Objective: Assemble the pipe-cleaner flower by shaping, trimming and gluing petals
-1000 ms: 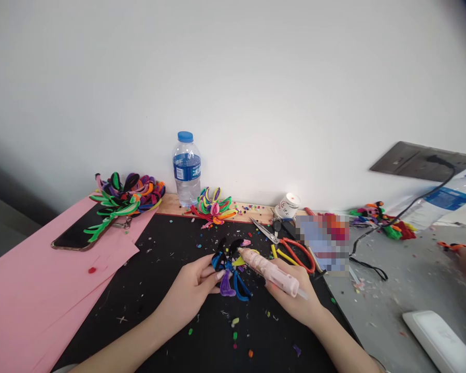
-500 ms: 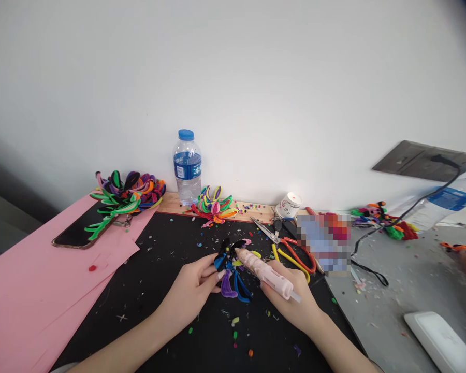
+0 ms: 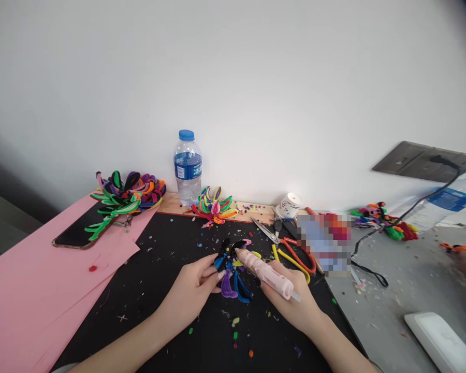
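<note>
Pipe-cleaner piece (image 3: 233, 273): blue, purple, black loops, flat on black mat (image 3: 159, 290), bench (image 3: 396, 295) centre. Left hand (image 3: 192, 292): fingers pinch its left edge. Right hand (image 3: 295, 305): fingers wrap pink glue pen (image 3: 266, 273), nozzle at piece's top. Judged: pin loops firmly, hold nozzle steady.

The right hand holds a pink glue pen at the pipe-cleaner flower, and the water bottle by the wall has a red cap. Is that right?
Not quite. In the head view the cap of the water bottle is blue, not red. The right hand does hold the pink glue pen at the pipe-cleaner flower.
</note>
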A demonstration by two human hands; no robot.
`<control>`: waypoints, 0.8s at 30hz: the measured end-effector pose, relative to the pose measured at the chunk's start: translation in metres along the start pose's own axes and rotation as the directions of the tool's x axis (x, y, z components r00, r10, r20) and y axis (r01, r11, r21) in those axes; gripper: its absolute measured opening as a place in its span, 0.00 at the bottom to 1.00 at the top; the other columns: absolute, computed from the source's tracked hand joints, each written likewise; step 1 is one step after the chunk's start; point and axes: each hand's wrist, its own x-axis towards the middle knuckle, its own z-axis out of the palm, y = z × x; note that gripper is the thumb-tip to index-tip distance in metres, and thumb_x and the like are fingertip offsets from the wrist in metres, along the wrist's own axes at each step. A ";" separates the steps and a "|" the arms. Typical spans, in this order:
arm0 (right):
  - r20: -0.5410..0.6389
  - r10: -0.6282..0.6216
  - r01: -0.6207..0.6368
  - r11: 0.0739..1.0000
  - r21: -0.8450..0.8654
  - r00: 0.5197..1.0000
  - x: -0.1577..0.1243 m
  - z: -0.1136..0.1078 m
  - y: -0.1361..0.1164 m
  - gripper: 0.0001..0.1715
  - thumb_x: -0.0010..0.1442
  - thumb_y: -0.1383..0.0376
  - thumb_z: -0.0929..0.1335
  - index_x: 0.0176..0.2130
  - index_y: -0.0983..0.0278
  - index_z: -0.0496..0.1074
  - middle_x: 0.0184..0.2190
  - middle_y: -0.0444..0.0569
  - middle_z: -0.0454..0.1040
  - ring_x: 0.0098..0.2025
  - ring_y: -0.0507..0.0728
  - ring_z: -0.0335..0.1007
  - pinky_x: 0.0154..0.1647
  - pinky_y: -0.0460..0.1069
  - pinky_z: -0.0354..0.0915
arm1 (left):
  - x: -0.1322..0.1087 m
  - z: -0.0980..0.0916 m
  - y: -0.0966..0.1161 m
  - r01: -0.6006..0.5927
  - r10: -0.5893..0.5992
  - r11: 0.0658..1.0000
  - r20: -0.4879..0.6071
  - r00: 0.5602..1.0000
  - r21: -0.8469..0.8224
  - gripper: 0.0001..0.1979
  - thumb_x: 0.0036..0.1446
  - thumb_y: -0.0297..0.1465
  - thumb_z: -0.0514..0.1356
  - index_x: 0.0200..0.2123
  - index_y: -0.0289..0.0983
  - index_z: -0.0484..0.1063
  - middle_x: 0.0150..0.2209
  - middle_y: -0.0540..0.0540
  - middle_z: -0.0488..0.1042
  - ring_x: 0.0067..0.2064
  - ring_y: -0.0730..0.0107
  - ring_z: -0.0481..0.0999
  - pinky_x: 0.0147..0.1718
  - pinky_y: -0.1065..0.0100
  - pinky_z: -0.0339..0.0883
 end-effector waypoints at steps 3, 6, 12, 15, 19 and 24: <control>-0.004 0.006 -0.006 1.000 0.007 1.000 0.001 0.000 0.000 0.07 0.55 0.65 0.61 0.27 0.61 0.56 0.19 0.38 0.58 0.20 0.48 0.56 0.21 0.42 0.54 | 0.000 0.000 0.000 0.000 0.000 1.000 -0.001 1.000 0.001 0.24 0.53 0.35 0.55 0.54 0.38 0.61 0.44 0.44 0.74 0.43 0.61 0.73 0.38 0.65 0.68; -0.007 0.009 -0.009 1.000 0.013 1.000 0.001 0.000 -0.002 0.07 0.54 0.65 0.61 0.27 0.61 0.56 0.19 0.38 0.58 0.20 0.48 0.57 0.21 0.42 0.55 | 0.000 -0.001 0.000 -0.004 0.004 1.000 -0.001 1.000 -0.002 0.24 0.53 0.35 0.55 0.54 0.37 0.60 0.44 0.44 0.74 0.43 0.60 0.73 0.38 0.65 0.68; -0.029 0.011 -0.010 1.000 0.012 1.000 0.001 -0.003 -0.005 0.08 0.54 0.65 0.61 0.26 0.61 0.54 0.18 0.38 0.59 0.19 0.48 0.57 0.20 0.42 0.54 | -0.001 0.000 0.001 -0.010 0.010 1.000 0.000 1.000 -0.010 0.24 0.53 0.34 0.55 0.53 0.37 0.61 0.44 0.43 0.74 0.43 0.59 0.73 0.38 0.63 0.68; -0.037 0.006 -0.006 1.000 0.016 0.999 0.001 -0.004 -0.006 0.08 0.54 0.65 0.61 0.26 0.61 0.55 0.18 0.38 0.59 0.19 0.48 0.57 0.19 0.42 0.54 | -0.001 0.000 0.000 -0.010 0.010 1.000 -0.003 1.000 -0.007 0.23 0.53 0.35 0.55 0.53 0.38 0.61 0.44 0.44 0.74 0.43 0.59 0.73 0.38 0.64 0.68; -0.042 0.017 -0.016 1.000 0.022 0.999 0.001 -0.003 -0.006 0.08 0.54 0.65 0.61 0.26 0.61 0.55 0.18 0.38 0.59 0.19 0.48 0.57 0.19 0.42 0.54 | -0.001 0.000 0.000 -0.015 0.015 1.000 -0.001 1.000 -0.005 0.24 0.53 0.35 0.55 0.53 0.38 0.61 0.44 0.44 0.74 0.43 0.59 0.73 0.38 0.64 0.68; -0.043 0.016 -0.015 0.999 0.030 0.999 0.001 -0.003 -0.005 0.07 0.54 0.65 0.61 0.26 0.61 0.56 0.19 0.39 0.60 0.19 0.48 0.57 0.20 0.42 0.55 | -0.002 0.001 0.002 -0.010 0.011 1.000 0.012 1.000 -0.017 0.23 0.53 0.34 0.55 0.53 0.37 0.61 0.43 0.43 0.74 0.42 0.59 0.73 0.39 0.63 0.68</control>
